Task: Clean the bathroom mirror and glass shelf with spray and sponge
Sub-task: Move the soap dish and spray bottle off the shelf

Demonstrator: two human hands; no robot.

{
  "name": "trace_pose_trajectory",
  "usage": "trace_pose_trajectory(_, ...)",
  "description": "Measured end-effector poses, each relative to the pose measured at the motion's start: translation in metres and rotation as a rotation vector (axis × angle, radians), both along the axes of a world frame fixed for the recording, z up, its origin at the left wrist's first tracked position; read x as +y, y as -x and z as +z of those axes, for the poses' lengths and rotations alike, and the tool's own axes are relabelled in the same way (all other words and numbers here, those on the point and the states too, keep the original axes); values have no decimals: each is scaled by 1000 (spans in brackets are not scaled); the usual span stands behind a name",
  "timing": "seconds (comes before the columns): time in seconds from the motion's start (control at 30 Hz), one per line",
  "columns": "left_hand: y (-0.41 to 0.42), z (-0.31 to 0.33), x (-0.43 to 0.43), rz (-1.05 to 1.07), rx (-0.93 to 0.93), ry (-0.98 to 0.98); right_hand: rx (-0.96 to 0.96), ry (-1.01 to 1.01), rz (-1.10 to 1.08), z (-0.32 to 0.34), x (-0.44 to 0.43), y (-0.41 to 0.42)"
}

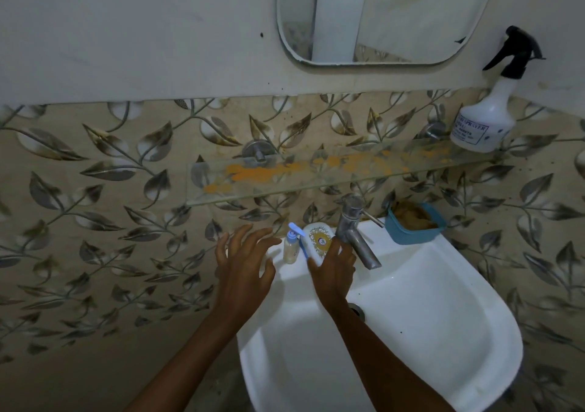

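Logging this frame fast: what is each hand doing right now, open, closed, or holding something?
Left hand: open, fingers spread, holding nothing.
Right hand: on the white soap box by the tap; firm grip cannot be told.

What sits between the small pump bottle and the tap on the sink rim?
In the head view, a white soap case, partly under the right hand.

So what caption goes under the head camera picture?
Two bare hands, left hand and right hand, over the sink, below a stained glass shelf holding a spray bottle.
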State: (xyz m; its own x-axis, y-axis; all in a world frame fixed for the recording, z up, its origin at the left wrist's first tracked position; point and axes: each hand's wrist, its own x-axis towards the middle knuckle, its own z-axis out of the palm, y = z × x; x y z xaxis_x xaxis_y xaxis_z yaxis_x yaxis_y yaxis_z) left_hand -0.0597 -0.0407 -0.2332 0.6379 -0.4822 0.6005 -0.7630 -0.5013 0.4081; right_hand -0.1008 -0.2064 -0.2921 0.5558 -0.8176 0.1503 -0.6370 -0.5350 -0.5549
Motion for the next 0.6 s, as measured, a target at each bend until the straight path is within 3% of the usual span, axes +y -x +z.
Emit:
trace_pose_trajectory(0.1, 8, 2, 0, -95, 41, 67, 18, -131, 36, 17, 3, 10)
trace_pose_trajectory(0.2, 23, 4, -1, -225, 82, 139, -40, -298, 213, 28, 1, 29)
trace_pose_trajectory(0.5, 29, 87, -29, -387, 50, 138, -176, -170, 198, 129, -43, 78)
trace_pose_trajectory(0.6, 30, 123, -34, -449, -58, 181, -236, -171, 146, 163, -53, 90)
